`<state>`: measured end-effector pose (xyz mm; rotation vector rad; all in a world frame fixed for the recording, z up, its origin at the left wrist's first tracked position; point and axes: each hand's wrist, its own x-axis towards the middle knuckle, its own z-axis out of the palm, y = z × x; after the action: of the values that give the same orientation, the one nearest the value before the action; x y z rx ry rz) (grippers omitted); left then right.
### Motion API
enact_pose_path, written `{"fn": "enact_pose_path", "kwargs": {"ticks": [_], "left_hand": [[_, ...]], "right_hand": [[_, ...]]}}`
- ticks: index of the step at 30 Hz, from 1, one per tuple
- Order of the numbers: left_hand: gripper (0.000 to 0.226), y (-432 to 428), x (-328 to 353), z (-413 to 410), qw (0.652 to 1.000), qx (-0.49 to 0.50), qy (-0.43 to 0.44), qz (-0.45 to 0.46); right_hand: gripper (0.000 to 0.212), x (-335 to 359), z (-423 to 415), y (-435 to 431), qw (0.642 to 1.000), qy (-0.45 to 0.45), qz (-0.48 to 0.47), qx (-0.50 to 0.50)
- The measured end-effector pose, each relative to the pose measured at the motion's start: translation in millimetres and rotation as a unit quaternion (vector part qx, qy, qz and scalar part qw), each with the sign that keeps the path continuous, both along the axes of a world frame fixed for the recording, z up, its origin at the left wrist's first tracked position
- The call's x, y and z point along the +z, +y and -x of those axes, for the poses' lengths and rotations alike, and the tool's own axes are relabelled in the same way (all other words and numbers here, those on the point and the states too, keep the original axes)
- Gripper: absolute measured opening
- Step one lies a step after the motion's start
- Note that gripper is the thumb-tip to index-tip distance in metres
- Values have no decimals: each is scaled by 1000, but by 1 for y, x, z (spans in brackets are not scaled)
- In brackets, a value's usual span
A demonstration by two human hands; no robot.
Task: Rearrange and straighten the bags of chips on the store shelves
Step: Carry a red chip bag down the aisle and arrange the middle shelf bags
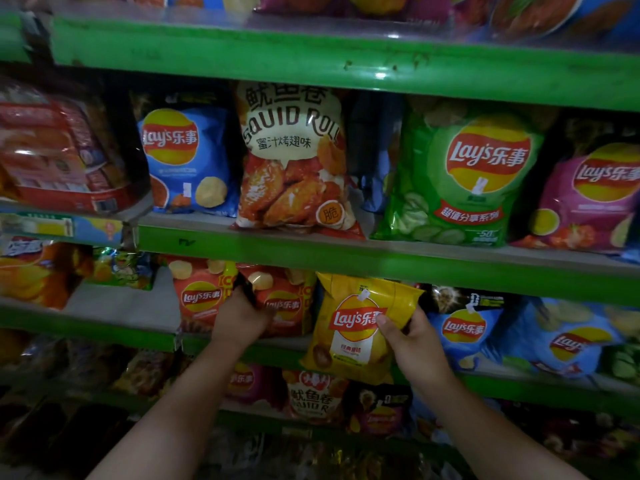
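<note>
Your right hand [412,341] pinches the yellow bag [349,341] at its right edge, thumb on the front; the bag leans top-right, overhanging the shelf [519,389] lip between both hands, your left hand [239,318] buried among the red bags [201,299], grip unclear.

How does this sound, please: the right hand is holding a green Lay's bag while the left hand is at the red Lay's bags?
One detail is wrong: the head view shows the right hand holding the yellow Lay's bag, not a green one; the green Lay's bag stands on the shelf above. The left hand is indeed at the red Lay's bags.
</note>
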<state>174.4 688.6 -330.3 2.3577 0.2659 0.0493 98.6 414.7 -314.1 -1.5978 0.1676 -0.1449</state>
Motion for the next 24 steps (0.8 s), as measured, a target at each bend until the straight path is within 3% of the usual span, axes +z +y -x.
{"fn": "enact_pose_path", "kwargs": {"ticks": [3, 6, 9, 12, 15, 18, 20, 22, 24], "left_hand": [[22, 12, 28, 20, 996, -54, 10, -72], [25, 29, 67, 39, 995, -69, 14, -69], [33, 50, 113, 48, 994, 0, -106, 25], [25, 71, 157, 37, 958, 101, -256, 81], [57, 91, 187, 4, 937, 127, -289, 149], [93, 106, 206, -30, 924, 88, -270, 255], [112, 111, 209, -44, 934, 86, -232, 260], [121, 114, 207, -50, 942, 71, -195, 265], [115, 117, 201, -53, 947, 36, -172, 270]], "right_hand": [[16, 3, 0, 8, 1000, 9, -3, 24], [15, 10, 2, 17, 999, 6, -4, 48], [19, 14, 4, 31, 997, -1, 28, 68], [23, 17, 7, 48, 992, 8, 69, 104], [25, 27, 8, 62, 987, -5, 89, 134], [28, 37, 5, 70, 988, -27, 74, 134], [28, 42, 3, 73, 990, -38, 62, 123], [28, 45, 2, 76, 990, -39, 49, 123], [25, 50, 2, 77, 991, -42, 37, 120]]}}
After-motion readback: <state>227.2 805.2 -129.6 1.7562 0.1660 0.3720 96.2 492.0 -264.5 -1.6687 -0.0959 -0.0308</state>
